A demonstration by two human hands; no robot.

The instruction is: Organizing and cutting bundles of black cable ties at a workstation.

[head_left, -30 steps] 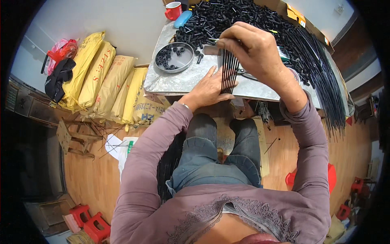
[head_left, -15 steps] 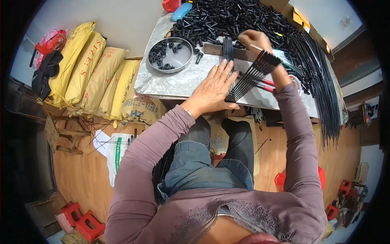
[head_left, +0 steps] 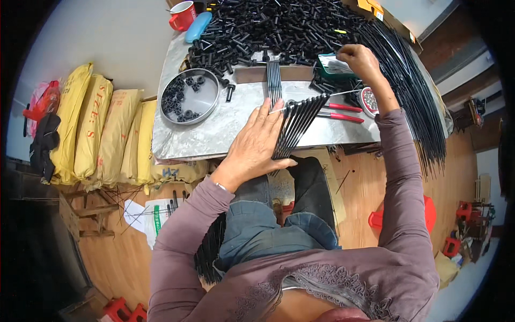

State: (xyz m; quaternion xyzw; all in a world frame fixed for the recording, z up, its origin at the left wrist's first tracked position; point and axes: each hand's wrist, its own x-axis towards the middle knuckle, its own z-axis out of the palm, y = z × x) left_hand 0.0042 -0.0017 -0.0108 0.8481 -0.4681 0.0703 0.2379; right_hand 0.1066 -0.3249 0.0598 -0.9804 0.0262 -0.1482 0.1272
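My left hand (head_left: 252,139) lies flat with its fingers stretched across a fanned row of thin black rods (head_left: 300,121) at the table's front. Its thumb reaches along their near ends. A thin white strip (head_left: 345,94) sticks out to the right of the rods' raised ends. My right hand (head_left: 362,61) is up over a green tray (head_left: 333,68) of white strips. Its fingers are curled closed, and what they may hold is hidden. Another bundle of black rods (head_left: 273,80) lies beyond my left fingertips, across a low metal bar (head_left: 300,73).
A round metal pan (head_left: 206,104) with small black rings stands left. Black tubular parts (head_left: 268,27) are heaped at the back. Red-handled pliers (head_left: 343,115) lie beside a round tin (head_left: 369,102) of small pieces. Long black rods (head_left: 413,80) overhang the right edge. Yellow sacks (head_left: 96,123) lean left.
My right hand has left the raised ends of the fanned rods and moved to the green tray. My left hand stays on the rods. The view has shifted, showing a red cup.
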